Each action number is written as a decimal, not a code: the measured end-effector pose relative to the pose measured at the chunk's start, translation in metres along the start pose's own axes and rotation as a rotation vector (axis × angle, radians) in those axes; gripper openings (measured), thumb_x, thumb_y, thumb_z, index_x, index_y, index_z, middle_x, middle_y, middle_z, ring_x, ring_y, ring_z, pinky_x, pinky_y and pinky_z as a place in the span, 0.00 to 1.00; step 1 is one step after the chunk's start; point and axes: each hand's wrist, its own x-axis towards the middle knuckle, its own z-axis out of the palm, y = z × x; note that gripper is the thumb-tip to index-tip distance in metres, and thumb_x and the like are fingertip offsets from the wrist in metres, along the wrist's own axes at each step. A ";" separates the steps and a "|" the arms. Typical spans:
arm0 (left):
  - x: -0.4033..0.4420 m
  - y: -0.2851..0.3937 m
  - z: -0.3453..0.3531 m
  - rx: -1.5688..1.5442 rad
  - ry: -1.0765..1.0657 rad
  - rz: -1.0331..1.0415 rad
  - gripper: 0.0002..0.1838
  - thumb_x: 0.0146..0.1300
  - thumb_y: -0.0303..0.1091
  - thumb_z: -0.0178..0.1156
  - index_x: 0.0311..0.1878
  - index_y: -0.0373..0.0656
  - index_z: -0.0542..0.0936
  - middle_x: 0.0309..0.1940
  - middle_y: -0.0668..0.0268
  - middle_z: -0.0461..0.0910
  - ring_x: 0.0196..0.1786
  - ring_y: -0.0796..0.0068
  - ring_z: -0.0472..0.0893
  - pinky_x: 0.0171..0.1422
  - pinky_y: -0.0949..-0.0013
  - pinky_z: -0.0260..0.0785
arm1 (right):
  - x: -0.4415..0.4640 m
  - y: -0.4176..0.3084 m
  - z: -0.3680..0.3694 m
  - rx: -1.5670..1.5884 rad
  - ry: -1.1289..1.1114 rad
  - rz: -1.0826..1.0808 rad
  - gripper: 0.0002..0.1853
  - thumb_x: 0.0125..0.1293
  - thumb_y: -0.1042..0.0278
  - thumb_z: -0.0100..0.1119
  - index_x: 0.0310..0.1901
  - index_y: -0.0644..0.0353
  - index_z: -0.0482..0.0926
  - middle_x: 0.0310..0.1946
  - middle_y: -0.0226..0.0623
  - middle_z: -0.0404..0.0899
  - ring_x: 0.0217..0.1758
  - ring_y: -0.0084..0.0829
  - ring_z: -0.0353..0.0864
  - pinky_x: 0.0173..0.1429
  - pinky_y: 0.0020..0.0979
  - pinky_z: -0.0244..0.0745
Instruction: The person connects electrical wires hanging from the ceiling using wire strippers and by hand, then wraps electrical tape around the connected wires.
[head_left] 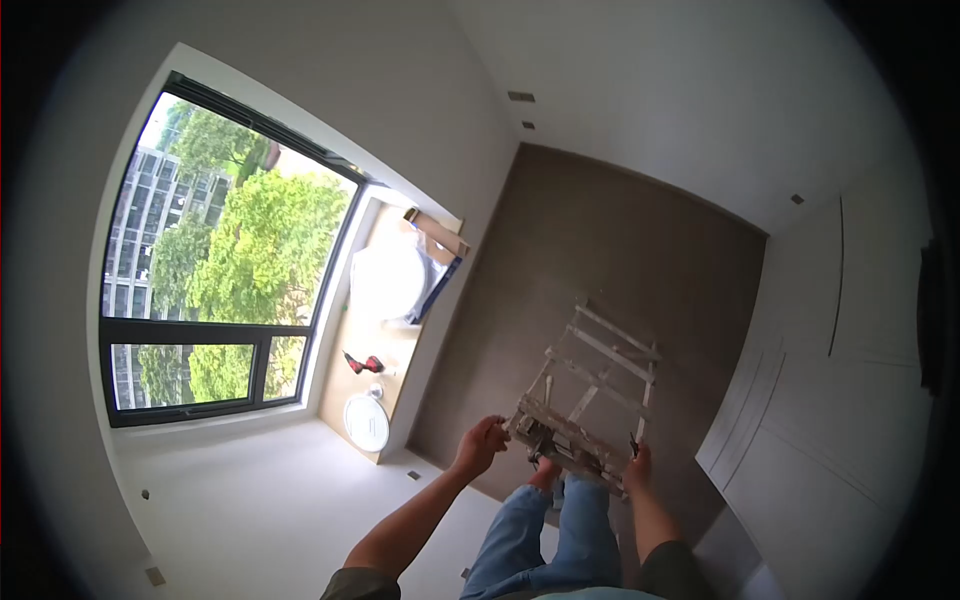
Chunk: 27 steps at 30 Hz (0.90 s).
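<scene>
A paint-spattered stepladder (600, 375) stands on the brown floor in front of my legs, its worn top step (570, 440) nearest me. My left hand (487, 442) is closed at the left end of that top, fingers curled against its edge. On the other side, my right hand (638, 468) is closed at the right rail. A small dark item (634, 442) pokes up by the right fingers; its kind cannot be made out. Some dark, cluttered bits (535, 437) lie on the ladder's top, too blurred to name.
Left of the ladder, a wooden window ledge (398, 350) bears a white plastic-wrapped bundle (388, 278), a cardboard piece (436, 236), a red-and-black item (364, 363) and a round white object (367, 422). A large window (262, 325) is beyond. White panelled cabinets (790, 400) line the right.
</scene>
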 end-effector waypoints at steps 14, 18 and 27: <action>-0.311 0.243 -0.130 -0.429 0.500 0.499 0.11 0.73 0.34 0.56 0.50 0.36 0.79 0.27 0.69 0.73 0.28 0.80 0.69 0.33 0.75 0.61 | 0.024 -0.349 -0.212 1.040 -1.289 0.170 0.18 0.78 0.55 0.45 0.51 0.63 0.75 0.47 0.46 0.79 0.54 0.43 0.81 0.62 0.52 0.76; -0.382 0.300 -0.155 -0.334 0.581 0.708 0.13 0.75 0.35 0.54 0.48 0.33 0.79 0.25 0.70 0.71 0.29 0.81 0.68 0.34 0.74 0.61 | -0.062 -0.432 -0.295 1.235 -1.300 -0.122 0.20 0.79 0.49 0.41 0.49 0.58 0.76 0.48 0.47 0.79 0.56 0.47 0.80 0.65 0.52 0.74; -0.512 0.430 -0.157 -0.187 0.552 1.251 0.11 0.75 0.31 0.52 0.49 0.32 0.77 0.27 0.64 0.75 0.30 0.76 0.74 0.37 0.70 0.69 | -0.163 -0.593 -0.469 1.266 -1.085 -1.206 0.33 0.72 0.52 0.57 0.72 0.54 0.58 0.53 0.44 0.77 0.62 0.41 0.76 0.67 0.51 0.71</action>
